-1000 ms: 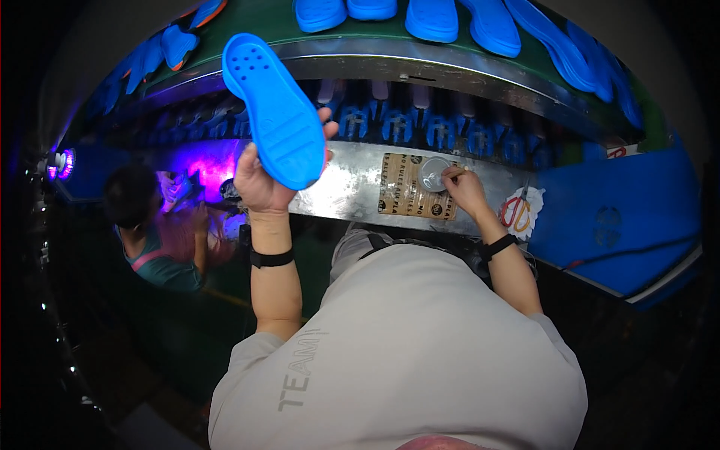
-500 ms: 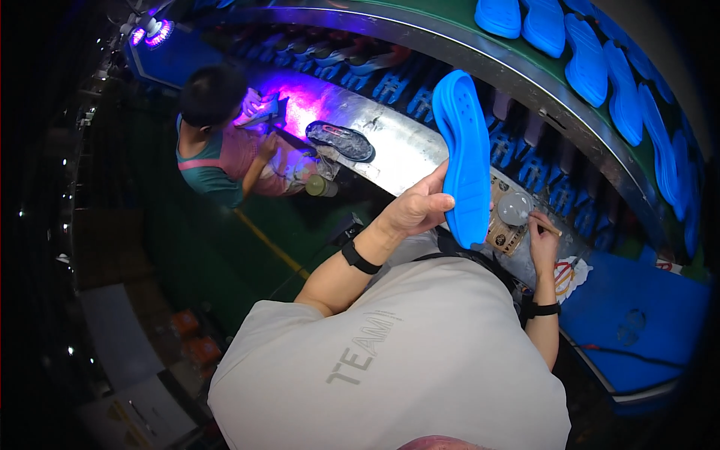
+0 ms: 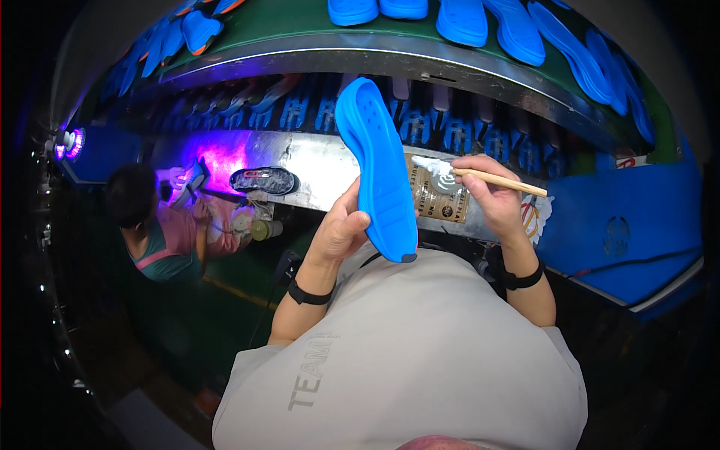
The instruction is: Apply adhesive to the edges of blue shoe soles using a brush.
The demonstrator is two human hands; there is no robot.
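Observation:
My left hand [image 3: 337,234] is closed around the edge of a blue shoe sole [image 3: 381,187], held up and tilted above the bench. Its hollow inner side with small holes shows at the far end, and a dark patch marks the near tip. In my right hand [image 3: 491,201] is a brush [image 3: 504,181], pinched by its wooden handle. White, wet-looking bristles point left toward the sole without touching it. Under the brush, a round dish [image 3: 448,184] rests on brown printed cardboard [image 3: 431,212].
Blue soles line a green conveyor [image 3: 292,28] with a metal edge; more shoe parts stand on a lower rack [image 3: 412,124]. Left, a co-worker [image 3: 169,225] handles a piece under purple light. A dark shoe-shaped piece [image 3: 262,181] lies on the metal bench [image 3: 319,176]. A blue panel [image 3: 645,247] is at right.
The view has swung round. My right hand has raised the brush from the dish, bringing its white bristles nearer the sole. My left hand keeps its hold on the sole.

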